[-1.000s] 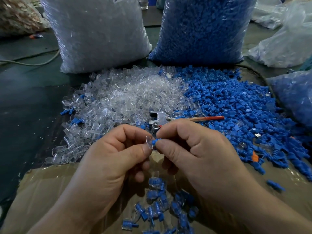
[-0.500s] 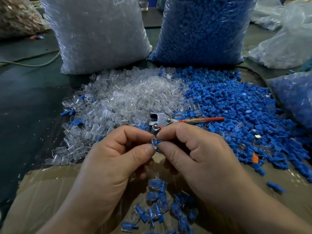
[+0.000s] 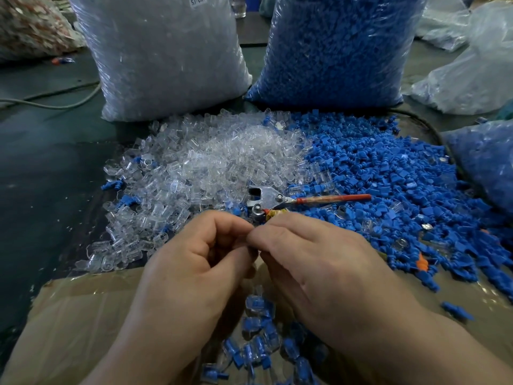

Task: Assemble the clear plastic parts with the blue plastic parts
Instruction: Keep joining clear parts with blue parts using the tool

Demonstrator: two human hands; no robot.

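My two hands meet, fingertips to fingertips, over the little plastic parts.

My left hand [image 3: 194,262] and my right hand [image 3: 319,259] are together, and on each one the thumb and first finger are pinched tight. My fingers hide what is between them, so I cannot tell what they hold. Just past my hands, the pile of clear parts [image 3: 222,159] lies on the tabletop [image 3: 41,176], and the pile of blue parts [image 3: 388,184] touches it on the right. A metal tool with a red handle [image 3: 266,197] lies where the piles meet. Below my hands, joined clear-and-blue pieces [image 3: 258,329] lie on brown cardboard [image 3: 69,315]. At the back stand a bag of clear parts [image 3: 166,56] and a bag of blue parts [image 3: 333,51].
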